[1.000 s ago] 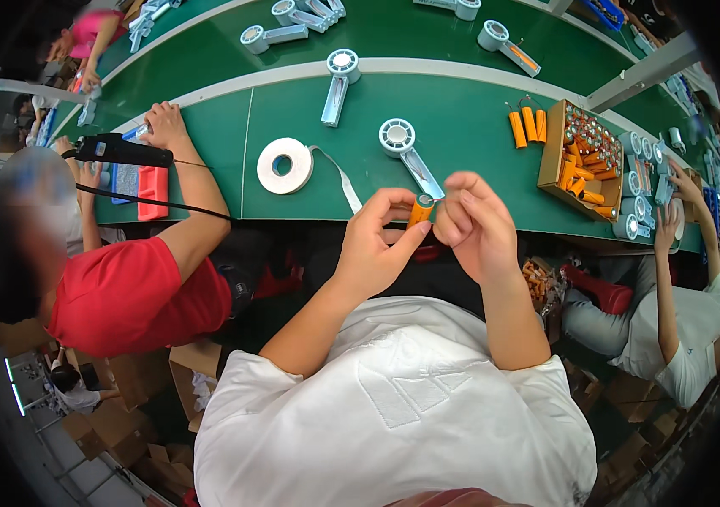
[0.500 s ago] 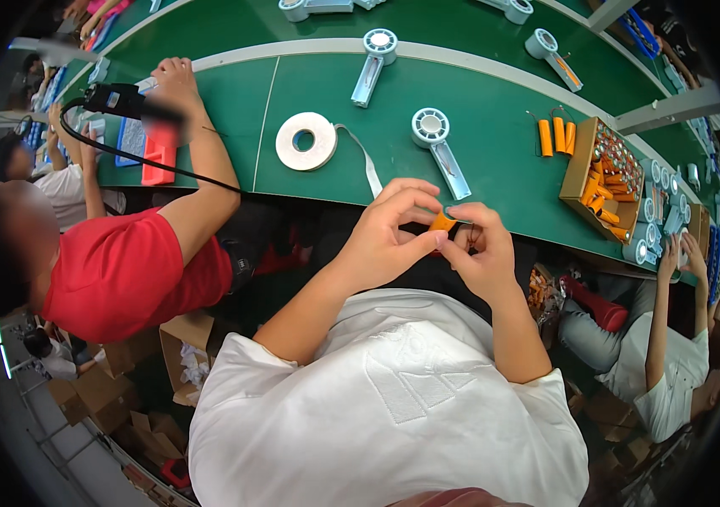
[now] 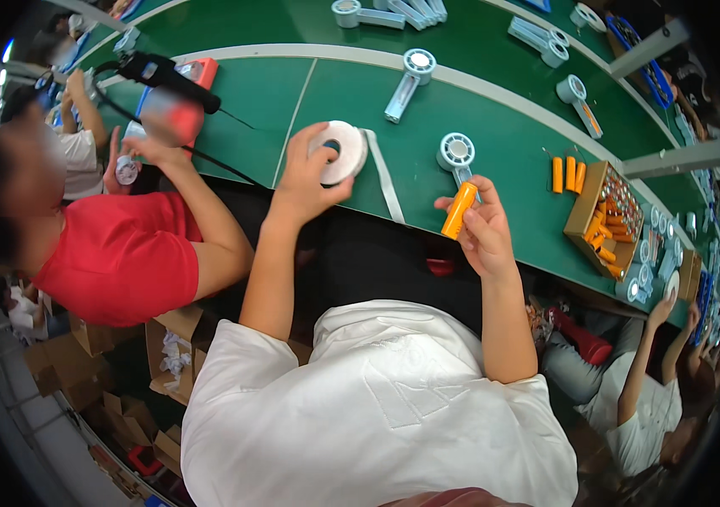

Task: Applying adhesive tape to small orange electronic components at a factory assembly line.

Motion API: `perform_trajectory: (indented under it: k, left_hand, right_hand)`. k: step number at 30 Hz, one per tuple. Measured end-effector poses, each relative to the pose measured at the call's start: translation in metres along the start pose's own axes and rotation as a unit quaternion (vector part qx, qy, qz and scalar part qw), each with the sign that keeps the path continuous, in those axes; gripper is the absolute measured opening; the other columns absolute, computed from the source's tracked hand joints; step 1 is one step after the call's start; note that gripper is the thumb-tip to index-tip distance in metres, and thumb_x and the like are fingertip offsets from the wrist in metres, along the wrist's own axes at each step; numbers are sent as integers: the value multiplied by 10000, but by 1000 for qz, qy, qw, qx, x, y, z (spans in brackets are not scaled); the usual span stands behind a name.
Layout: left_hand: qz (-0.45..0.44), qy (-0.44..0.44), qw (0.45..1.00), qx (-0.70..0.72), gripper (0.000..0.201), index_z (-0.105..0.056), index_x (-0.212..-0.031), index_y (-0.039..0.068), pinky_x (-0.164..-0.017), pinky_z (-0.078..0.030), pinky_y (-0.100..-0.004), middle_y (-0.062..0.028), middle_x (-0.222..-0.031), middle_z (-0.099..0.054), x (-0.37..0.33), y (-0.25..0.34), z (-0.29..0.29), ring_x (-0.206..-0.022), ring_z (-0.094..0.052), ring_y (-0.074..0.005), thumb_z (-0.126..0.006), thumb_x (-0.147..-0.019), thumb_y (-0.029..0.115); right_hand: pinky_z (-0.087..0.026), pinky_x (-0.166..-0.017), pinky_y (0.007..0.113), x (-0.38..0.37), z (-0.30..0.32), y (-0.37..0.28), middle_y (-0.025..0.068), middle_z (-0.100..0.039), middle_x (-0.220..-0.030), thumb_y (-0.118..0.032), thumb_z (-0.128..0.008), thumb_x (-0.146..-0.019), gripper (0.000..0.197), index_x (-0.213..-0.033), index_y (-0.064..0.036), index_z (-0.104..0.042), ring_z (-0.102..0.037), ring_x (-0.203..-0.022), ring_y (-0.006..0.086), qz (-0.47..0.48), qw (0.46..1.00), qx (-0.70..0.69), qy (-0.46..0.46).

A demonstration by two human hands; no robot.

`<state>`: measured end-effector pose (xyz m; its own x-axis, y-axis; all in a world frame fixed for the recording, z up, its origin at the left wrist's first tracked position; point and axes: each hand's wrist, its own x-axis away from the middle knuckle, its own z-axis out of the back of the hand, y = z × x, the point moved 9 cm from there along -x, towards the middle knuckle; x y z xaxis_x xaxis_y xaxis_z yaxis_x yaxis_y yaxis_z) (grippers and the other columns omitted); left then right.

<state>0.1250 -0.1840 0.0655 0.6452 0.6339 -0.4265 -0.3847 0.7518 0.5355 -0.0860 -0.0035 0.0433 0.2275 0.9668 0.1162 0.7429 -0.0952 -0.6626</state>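
While the right hand (image 3: 488,237) holds one orange cylinder (image 3: 459,211) over the near edge of the green worktop (image 3: 334,93), its fingers and thumb pinched closed on it, the cylinder's long axis slants, the upper end pointing away and slightly rightward. Any marking on it is too small to read. The left hand (image 3: 301,190) has its fingers curled round one white tape roll (image 3: 351,154), parted by its thickness; one loose strip (image 3: 384,177) trails nearward. Three orange cells (image 3: 569,175) lie beside one cardboard box (image 3: 581,203) of uncountable others.
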Motion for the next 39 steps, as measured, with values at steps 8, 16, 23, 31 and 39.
perform_trajectory:
  k: [8,16,23,31,39]
  left_hand:
    - [-96,83,992,-19,338,-634,-891,45,-1142,-388,-451,-186,-1543,-434,8,81,19,-1377,-394,-394,-847,-700,224]
    - [13,68,997,-20,379,-611,-955,-6,-1173,-296,-531,-245,-1602,-306,8,62,8,-1404,-271,-455,-786,-779,282]
    - [34,12,999,26,397,-572,-1018,-19,-1178,-274,-553,-279,-1620,-256,4,63,-13,-1402,-248,-483,-757,-789,247]
    - [-90,-68,993,17,387,-566,-996,0,-1177,-301,-507,-279,-1622,-262,12,102,-34,-1384,-290,-477,-767,-724,188]
    - [-153,-62,986,13,389,-560,-1003,-6,-1173,-295,-526,-293,-1614,-259,14,120,-40,-1359,-302,-493,-747,-702,157]
  right_hand:
    - [-366,-513,158,-48,-40,0,143,-687,-1036,77,-696,-894,501,-1339,-100,-549,-591,-743,88,-28,983,155,-93]
    - [-489,-615,180,-18,-37,41,131,-709,-1050,87,-727,-856,515,-1310,-80,-551,-690,-830,161,-92,975,168,-112]
    - [-513,-773,215,12,-11,30,60,-670,-917,80,-753,-881,459,-1290,-63,-604,-641,-819,111,-110,967,230,21]
    - [-474,-669,193,-7,-30,-61,37,-640,-873,50,-781,-866,452,-1279,-51,-629,-587,-765,75,-34,941,337,24]
    - [-451,-637,166,-19,-51,-60,33,-635,-903,47,-789,-859,416,-1247,-39,-666,-553,-737,61,-69,888,454,-1]
